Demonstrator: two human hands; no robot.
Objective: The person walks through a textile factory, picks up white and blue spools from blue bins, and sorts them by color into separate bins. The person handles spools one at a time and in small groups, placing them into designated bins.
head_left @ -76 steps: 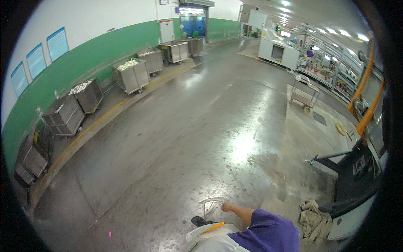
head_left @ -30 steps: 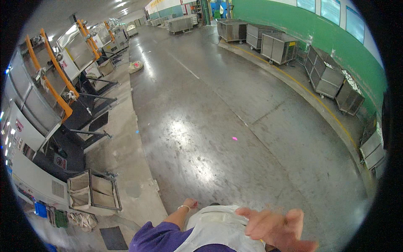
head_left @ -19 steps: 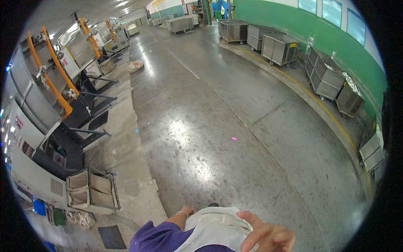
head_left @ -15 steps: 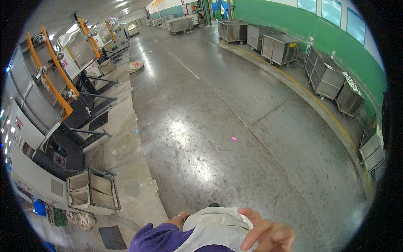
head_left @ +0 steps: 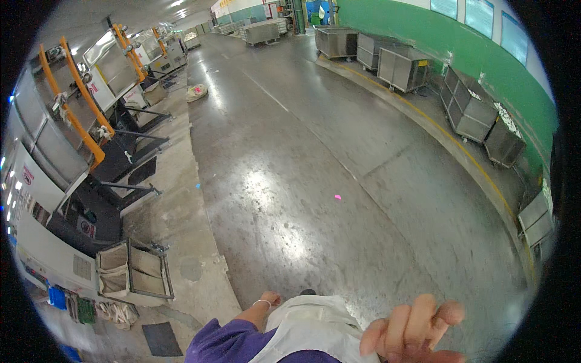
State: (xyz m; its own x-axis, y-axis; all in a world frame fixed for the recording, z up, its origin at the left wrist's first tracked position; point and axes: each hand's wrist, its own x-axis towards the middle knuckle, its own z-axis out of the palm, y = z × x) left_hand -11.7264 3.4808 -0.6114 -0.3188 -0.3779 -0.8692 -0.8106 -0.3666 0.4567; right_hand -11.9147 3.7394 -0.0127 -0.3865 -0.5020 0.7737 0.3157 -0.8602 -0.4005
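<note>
My right hand (head_left: pixel 417 333) is raised in front of me at the lower edge, right of the pale apron (head_left: pixel 318 327). Its fingers are loosely bent and apart, and nothing is in them. Beyond the purple sleeve (head_left: pixel 230 342), my left hand (head_left: pixel 272 297) hangs beside the apron's far left edge, with a light band (head_left: pixel 263 302) around the wrist. Its small fingers look curled in, with no object showing. Neither hand touches anything besides possibly the apron.
Machines with orange rails (head_left: pixel 78 115) line the left side, with a cloth-lined cart (head_left: pixel 130 242) near. Metal bins (head_left: pixel 402 66) stand along the green wall (head_left: pixel 387 27). A pink scrap (head_left: pixel 338 196) and, farther off, a pale sack (head_left: pixel 196 92) lie on the floor.
My right hand has shifted right and its fingers have turned upward. My left hand has swung forward and shows more of its forearm and hand.
</note>
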